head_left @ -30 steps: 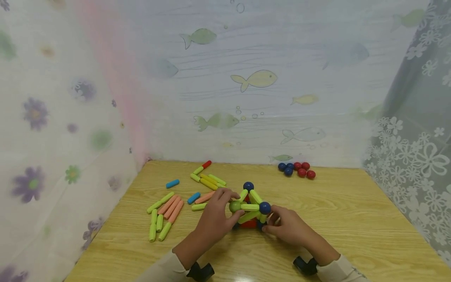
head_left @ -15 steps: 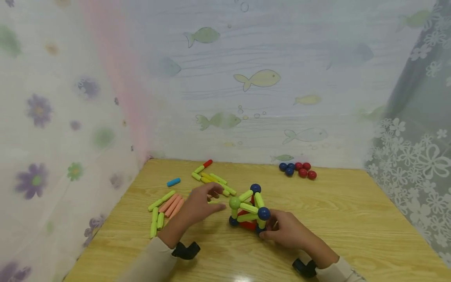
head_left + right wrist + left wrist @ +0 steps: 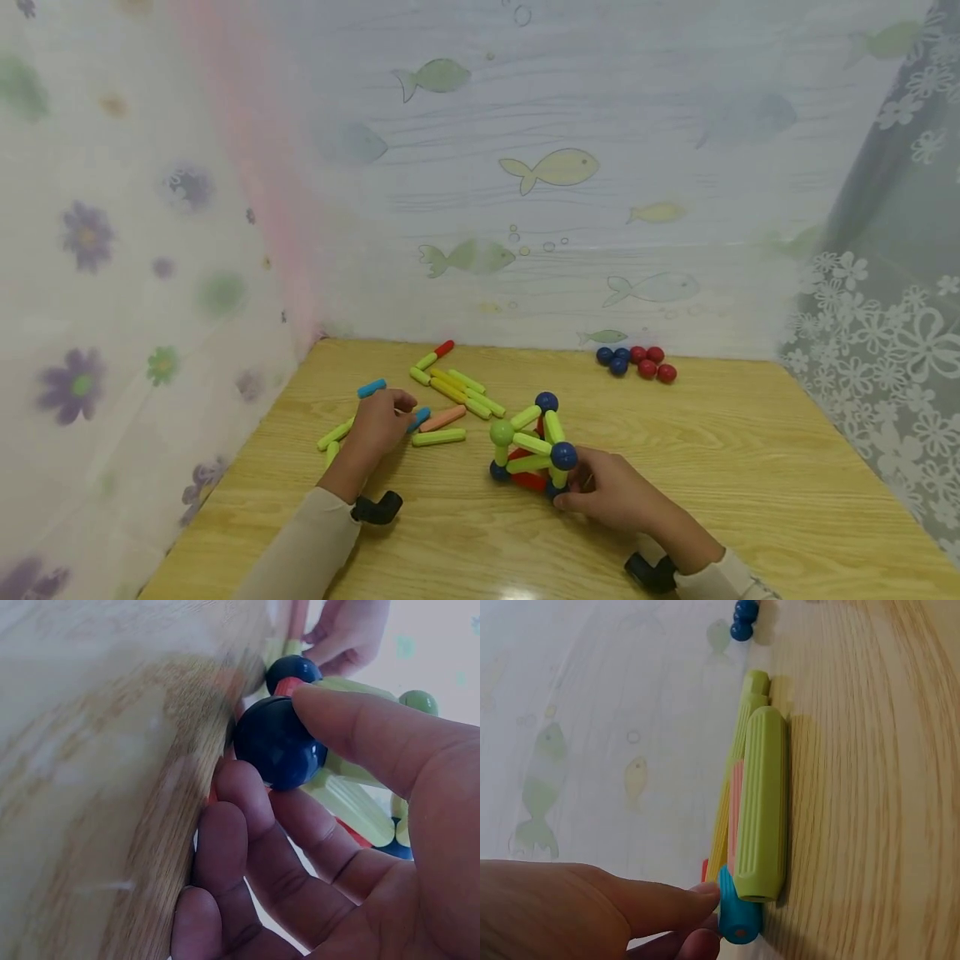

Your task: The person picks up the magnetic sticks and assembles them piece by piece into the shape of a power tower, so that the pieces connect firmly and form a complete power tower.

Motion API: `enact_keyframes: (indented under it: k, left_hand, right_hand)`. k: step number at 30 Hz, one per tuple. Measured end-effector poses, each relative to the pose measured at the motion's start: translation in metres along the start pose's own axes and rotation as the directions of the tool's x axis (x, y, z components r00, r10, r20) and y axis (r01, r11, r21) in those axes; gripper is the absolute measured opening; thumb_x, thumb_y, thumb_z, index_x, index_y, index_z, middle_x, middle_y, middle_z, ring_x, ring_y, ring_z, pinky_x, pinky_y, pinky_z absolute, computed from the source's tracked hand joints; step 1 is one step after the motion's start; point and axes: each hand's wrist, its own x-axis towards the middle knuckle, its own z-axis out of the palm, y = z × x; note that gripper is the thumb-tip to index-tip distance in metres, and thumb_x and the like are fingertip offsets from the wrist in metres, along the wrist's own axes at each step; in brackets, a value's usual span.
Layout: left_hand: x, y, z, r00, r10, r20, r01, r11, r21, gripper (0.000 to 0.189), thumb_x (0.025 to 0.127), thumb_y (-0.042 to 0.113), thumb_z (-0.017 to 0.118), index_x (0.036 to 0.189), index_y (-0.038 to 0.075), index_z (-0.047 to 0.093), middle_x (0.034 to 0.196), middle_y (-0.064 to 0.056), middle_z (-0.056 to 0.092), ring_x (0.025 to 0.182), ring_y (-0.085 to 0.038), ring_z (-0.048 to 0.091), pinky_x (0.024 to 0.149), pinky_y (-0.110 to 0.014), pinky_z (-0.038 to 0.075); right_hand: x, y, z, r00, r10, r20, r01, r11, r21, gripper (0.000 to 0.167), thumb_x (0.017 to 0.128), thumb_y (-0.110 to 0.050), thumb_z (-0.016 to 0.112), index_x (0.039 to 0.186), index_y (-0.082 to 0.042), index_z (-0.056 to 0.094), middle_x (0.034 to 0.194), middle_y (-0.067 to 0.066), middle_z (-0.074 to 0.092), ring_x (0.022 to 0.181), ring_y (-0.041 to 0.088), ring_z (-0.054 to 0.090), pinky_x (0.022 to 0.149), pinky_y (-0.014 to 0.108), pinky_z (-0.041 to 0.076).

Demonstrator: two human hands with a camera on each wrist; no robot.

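My left hand (image 3: 381, 423) is at a short blue rod (image 3: 420, 418) lying on the table. In the left wrist view its thumb tip (image 3: 705, 892) is beside the blue rod (image 3: 739, 911), with the other fingers partly hidden behind. My right hand (image 3: 611, 492) holds a ball-and-stick frame (image 3: 531, 443) of light green and red rods joined by balls, standing on the table. The right wrist view has thumb and fingers round a dark blue corner ball (image 3: 277, 742). A green ball (image 3: 502, 432) tops the frame's left corner.
Light green and salmon rods (image 3: 439, 437) lie beside the blue rod. Yellow rods (image 3: 448, 385), a red rod (image 3: 445, 349) and another blue rod (image 3: 372, 387) lie farther back. Blue balls (image 3: 618, 366) and red balls (image 3: 647, 368) sit at the table's back edge.
My left hand let go of the frame and moved left to the blue rod. The frame turned a little, while my right hand stayed at its lower right corner.
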Motion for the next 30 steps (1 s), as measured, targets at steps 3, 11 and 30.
enact_keyframes:
  k: [3, 11, 30]
  left_hand:
    - [0.001, 0.001, 0.001, 1.0, 0.014, -0.009, -0.014, 0.999, 0.048, 0.027, 0.096, 0.016, 0.076, 0.12, 0.003, 0.073, 0.114, -0.011, 0.074, 0.107, -0.031, 0.07, 0.09, -0.046, 0.058]
    - [0.0, 0.001, 0.002, 1.0, 0.021, -0.012, -0.02, 0.996, 0.088, 0.027, 0.092, 0.013, 0.079, 0.115, 0.001, 0.074, 0.107, -0.011, 0.075, 0.102, -0.029, 0.071, 0.089, -0.046, 0.058]
    - [-0.012, 0.035, 0.0, 0.993, 0.114, 0.022, -0.109, 0.983, -0.151, 0.043, 0.103, 0.02, 0.066, 0.143, 0.006, 0.061, 0.123, -0.008, 0.071, 0.112, -0.026, 0.067, 0.082, -0.038, 0.059]
  right_hand:
    - [0.0, 0.0, 0.001, 1.0, -0.001, 0.007, 0.001, 1.0, -0.005, 0.03, 0.09, -0.034, 0.082, 0.111, -0.02, 0.067, 0.091, -0.003, 0.067, 0.076, 0.013, 0.062, 0.062, 0.028, 0.052]
    - [0.0, -0.002, 0.001, 1.0, -0.002, 0.017, 0.002, 1.0, 0.008, 0.027, 0.091, -0.033, 0.081, 0.11, -0.021, 0.067, 0.09, -0.002, 0.067, 0.073, 0.013, 0.061, 0.059, 0.028, 0.051]
    - [-0.002, -0.003, 0.001, 1.0, 0.005, 0.014, -0.005, 1.0, 0.007, 0.029, 0.09, -0.035, 0.082, 0.111, -0.02, 0.068, 0.086, -0.002, 0.066, 0.071, 0.013, 0.06, 0.058, 0.028, 0.05]
